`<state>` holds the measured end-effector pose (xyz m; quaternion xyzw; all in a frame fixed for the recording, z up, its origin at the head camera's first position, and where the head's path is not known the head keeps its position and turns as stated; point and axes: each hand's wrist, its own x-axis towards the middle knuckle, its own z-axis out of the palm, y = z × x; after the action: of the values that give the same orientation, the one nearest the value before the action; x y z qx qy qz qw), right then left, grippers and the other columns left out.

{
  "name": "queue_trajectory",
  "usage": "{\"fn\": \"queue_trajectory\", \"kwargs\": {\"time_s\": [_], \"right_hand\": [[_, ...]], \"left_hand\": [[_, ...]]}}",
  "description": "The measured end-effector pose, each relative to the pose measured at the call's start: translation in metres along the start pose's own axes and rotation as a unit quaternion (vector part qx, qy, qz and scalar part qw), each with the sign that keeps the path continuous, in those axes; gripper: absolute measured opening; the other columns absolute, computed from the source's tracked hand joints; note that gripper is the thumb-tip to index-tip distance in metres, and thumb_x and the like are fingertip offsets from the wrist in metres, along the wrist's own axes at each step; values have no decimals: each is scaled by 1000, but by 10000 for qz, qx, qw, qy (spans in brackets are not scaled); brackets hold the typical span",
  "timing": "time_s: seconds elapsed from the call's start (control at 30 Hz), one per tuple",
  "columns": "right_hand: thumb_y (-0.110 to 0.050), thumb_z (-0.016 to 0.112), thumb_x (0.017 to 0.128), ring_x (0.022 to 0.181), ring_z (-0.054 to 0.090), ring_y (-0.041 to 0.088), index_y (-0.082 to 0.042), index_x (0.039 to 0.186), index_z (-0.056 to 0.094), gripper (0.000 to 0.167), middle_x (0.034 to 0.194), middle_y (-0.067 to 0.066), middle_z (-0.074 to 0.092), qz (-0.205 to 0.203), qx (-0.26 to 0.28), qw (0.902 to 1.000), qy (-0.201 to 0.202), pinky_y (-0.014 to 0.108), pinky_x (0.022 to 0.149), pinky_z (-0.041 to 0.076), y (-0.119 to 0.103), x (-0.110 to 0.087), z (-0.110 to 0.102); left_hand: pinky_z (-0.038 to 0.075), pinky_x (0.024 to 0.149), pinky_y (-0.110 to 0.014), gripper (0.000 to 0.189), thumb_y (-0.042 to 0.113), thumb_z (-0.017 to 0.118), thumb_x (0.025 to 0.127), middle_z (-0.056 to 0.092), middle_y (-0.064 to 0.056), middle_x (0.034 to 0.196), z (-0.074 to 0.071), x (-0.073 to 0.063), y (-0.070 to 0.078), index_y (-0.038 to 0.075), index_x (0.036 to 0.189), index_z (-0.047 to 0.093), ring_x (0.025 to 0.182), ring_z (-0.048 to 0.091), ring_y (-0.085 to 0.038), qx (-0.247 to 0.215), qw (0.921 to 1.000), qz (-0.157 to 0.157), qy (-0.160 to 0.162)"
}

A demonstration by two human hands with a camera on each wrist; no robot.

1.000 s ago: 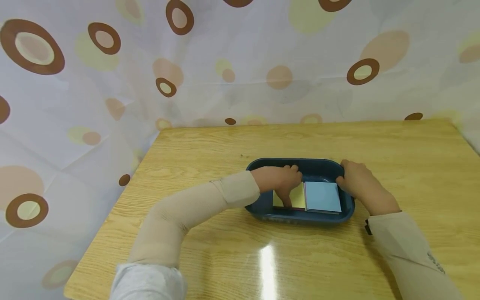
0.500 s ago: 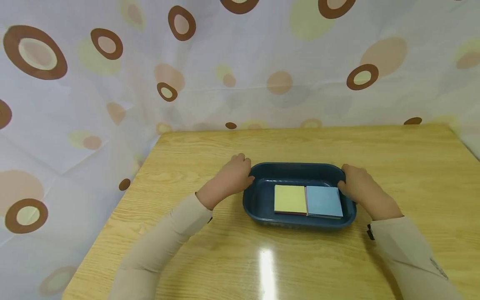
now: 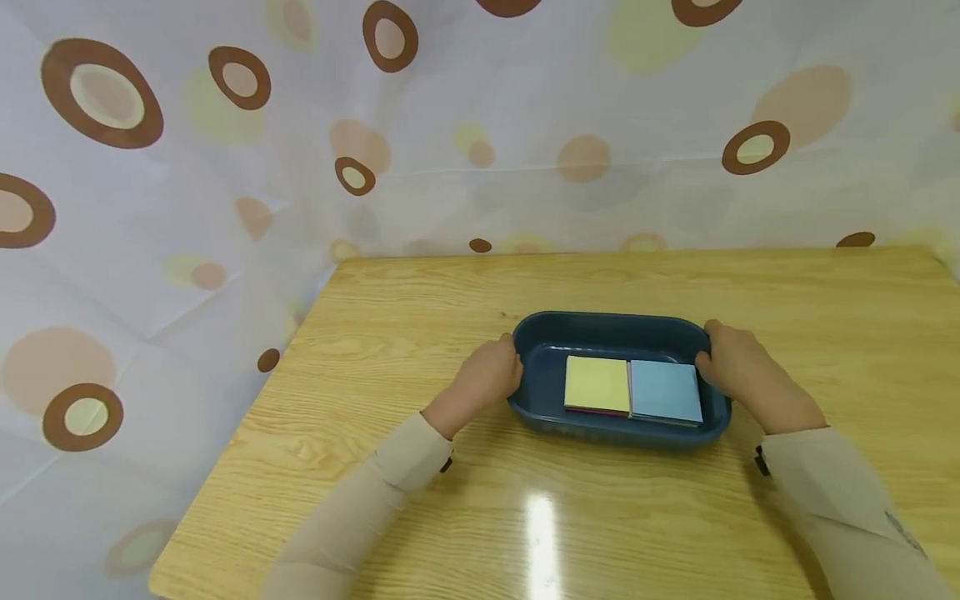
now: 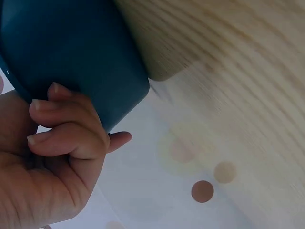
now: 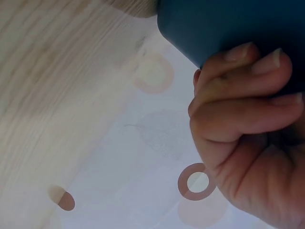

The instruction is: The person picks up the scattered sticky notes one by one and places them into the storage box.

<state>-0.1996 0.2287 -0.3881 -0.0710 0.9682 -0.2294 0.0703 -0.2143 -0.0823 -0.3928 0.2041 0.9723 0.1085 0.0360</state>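
A dark blue oblong plastic basin (image 3: 542, 383) is held by both hands over the wooden table. My left hand (image 3: 483, 375) grips its left end at the rim; in the left wrist view the curled fingers (image 4: 71, 138) press the basin's outer wall (image 4: 71, 43). At the opposite end my right hand (image 3: 757, 375) grips the rim, and its fingers (image 5: 238, 117) curl against the outside in the right wrist view. Inside lie a stack of yellow square paper (image 3: 597, 383) and a stack of light blue square paper (image 3: 666, 390), side by side. Whether the basin touches the table I cannot tell.
The wood-grain table (image 3: 420, 317) extends around the basin, with a bright light reflection near its front. A white sheet (image 3: 285, 183) with brown and beige rounded shapes hangs behind the table and along its left side.
My left hand first left the yellow paper stack inside the basin, then moved to the left rim and closed round it. My right hand stayed at the right rim.
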Motion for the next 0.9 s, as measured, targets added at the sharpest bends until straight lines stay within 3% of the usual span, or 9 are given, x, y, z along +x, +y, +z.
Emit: {"fn": "queue_trajectory", "kwargs": {"time_s": [0.23, 0.4, 0.63, 0.9], "right_hand": [[0, 45, 91, 75, 57, 39, 26, 117, 37, 38, 103, 46, 51, 48, -138, 9999, 36, 47, 64, 50, 6, 16, -3], [-1, 45, 92, 77, 56, 41, 26, 116, 38, 37, 107, 46, 49, 86, -116, 9999, 35, 48, 66, 50, 9, 25, -10], [-2, 43, 91, 81, 55, 41, 26, 120, 37, 40, 113, 47, 47, 149, -63, 9999, -2, 46, 66, 49, 7, 43, -14], [-6, 40, 96, 113, 45, 53, 23, 136, 26, 52, 132, 45, 34, 364, 226, 9991, 13, 59, 91, 40, 1, 67, -6]], "left_hand": [[45, 49, -24, 33, 9, 47, 99, 63, -15, 76, 2, 18, -2, -15, 122, 50, 57, 56, -16, -90, 9997, -233, -85], [48, 54, -25, 37, 10, 47, 99, 66, -16, 87, 2, 34, -3, -15, 127, 49, 63, 58, -17, -115, 9995, -281, 1], [50, 56, -26, 30, 12, 45, 99, 66, -16, 90, 2, 54, -12, -9, 120, 55, 69, 63, -19, -166, 9980, -604, 66], [52, 62, -30, 29, 12, 44, 100, 66, -15, 94, -4, 67, -27, -7, 118, 56, 76, 64, -22, -102, 9957, -919, 106]]}}
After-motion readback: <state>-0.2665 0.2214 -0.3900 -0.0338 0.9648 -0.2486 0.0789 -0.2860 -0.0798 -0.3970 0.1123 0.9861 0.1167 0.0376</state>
